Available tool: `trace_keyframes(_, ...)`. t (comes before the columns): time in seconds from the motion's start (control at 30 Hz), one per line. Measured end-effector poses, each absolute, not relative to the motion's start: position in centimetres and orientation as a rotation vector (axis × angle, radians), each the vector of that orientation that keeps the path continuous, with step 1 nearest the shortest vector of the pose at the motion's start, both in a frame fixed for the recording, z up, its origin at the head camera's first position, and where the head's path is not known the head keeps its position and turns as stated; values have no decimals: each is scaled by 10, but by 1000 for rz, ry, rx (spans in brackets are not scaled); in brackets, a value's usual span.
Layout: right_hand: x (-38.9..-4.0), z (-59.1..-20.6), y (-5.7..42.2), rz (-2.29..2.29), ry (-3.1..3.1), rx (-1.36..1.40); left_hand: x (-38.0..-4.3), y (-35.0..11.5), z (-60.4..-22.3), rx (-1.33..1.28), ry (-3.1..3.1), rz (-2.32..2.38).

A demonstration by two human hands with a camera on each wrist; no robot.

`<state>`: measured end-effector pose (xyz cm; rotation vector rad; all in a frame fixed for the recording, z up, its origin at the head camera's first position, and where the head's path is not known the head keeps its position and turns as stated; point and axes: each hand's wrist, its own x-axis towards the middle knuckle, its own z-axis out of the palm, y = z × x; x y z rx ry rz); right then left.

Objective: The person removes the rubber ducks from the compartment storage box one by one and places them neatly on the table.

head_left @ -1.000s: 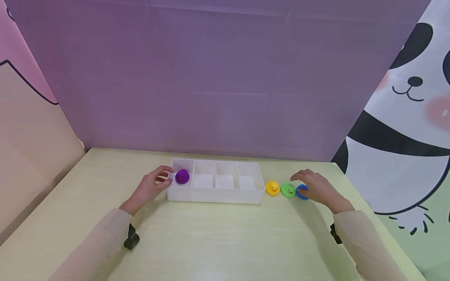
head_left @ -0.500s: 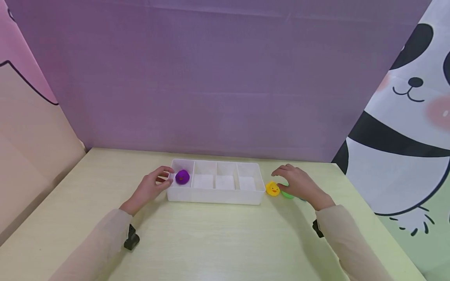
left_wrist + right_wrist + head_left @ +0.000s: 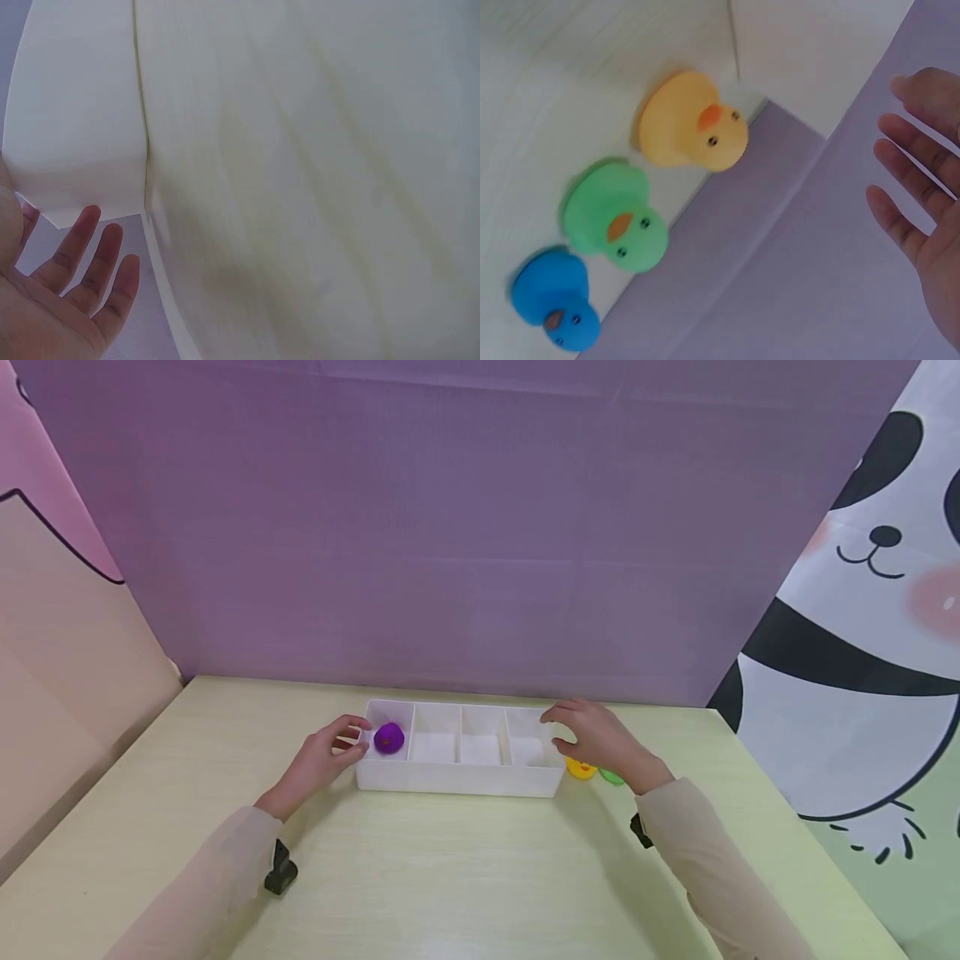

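Note:
A white box (image 3: 459, 779) with a row of compartments stands on the table, and a purple rubber duck (image 3: 388, 738) sits in its leftmost compartment. My left hand (image 3: 318, 762) is at the box's left end, fingers loosely bent; whether they touch the wall I cannot tell. Over the box's right end hovers my right hand (image 3: 603, 742), thumb and fingers apart, holding nothing. Right of the box are a yellow duck (image 3: 686, 124), a green duck (image 3: 611, 210) and a blue duck (image 3: 551, 289), lined up in the right wrist view. In the head view my right hand hides the blue one.
The pale wooden table (image 3: 450, 877) ends at a purple backdrop (image 3: 450, 527) behind the box. A panda picture (image 3: 862, 610) covers the right side. Dark wrist devices sit on both sleeves, such as the left one (image 3: 281, 868).
My right hand has moved left from over the blue duck, past the green and yellow ducks, to the box's right end. The left hand has stayed in place.

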<state>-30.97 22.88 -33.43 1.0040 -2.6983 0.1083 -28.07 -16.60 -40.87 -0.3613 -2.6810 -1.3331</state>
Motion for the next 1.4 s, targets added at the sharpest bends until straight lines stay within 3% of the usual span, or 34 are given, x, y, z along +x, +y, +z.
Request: trace_keyframes(1.4, -325, -348, 88, 71, -2490, 1300, -284, -167, -411, -360, -2671, -1358)
